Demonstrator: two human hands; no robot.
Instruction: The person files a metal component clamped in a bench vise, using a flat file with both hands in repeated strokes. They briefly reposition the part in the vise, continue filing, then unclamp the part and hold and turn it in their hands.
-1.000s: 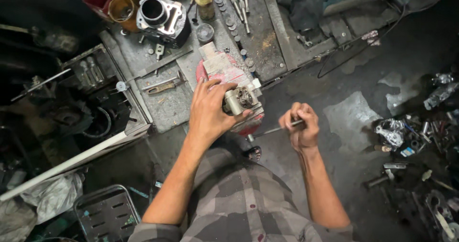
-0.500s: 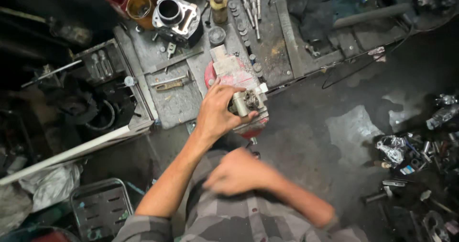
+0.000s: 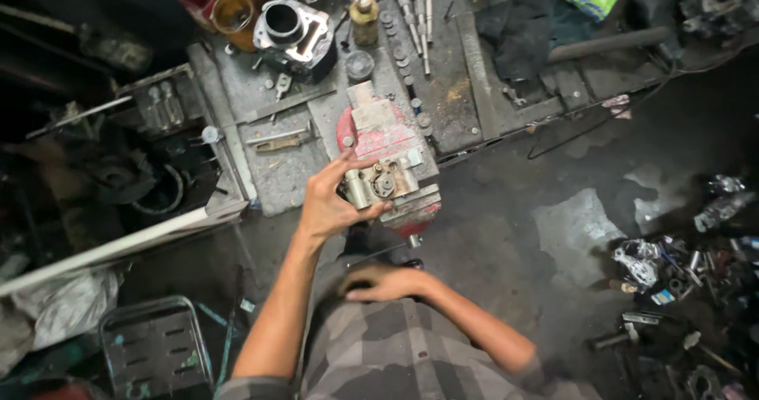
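My left hand (image 3: pixel 330 204) grips a small grey metal engine part (image 3: pixel 381 183) that sits in the jaws of a red bench vise (image 3: pixel 378 128) at the front edge of the workbench (image 3: pixel 443 107). The thumb and fingers wrap the part's left side. My right hand (image 3: pixel 384 283) hovers low in front of my checked shirt, just under the vise, fingers pointing left. A thin dark bar (image 3: pixel 371 254) runs just above it. Whether the hand holds anything is hidden.
Behind the vise stand an engine cylinder (image 3: pixel 288 25), a small bottle (image 3: pixel 364 14), a row of bolts (image 3: pixel 417 13) and a wrench (image 3: pixel 277 142). A dark cloth (image 3: pixel 518 28) lies right of them. A metal stool (image 3: pixel 154 346) stands lower left; loose parts (image 3: pixel 672 267) litter the floor at right.
My right hand, which held a thin tool beside the vise a second ago, has dropped down and left to below the vise. The left hand stays on the part.
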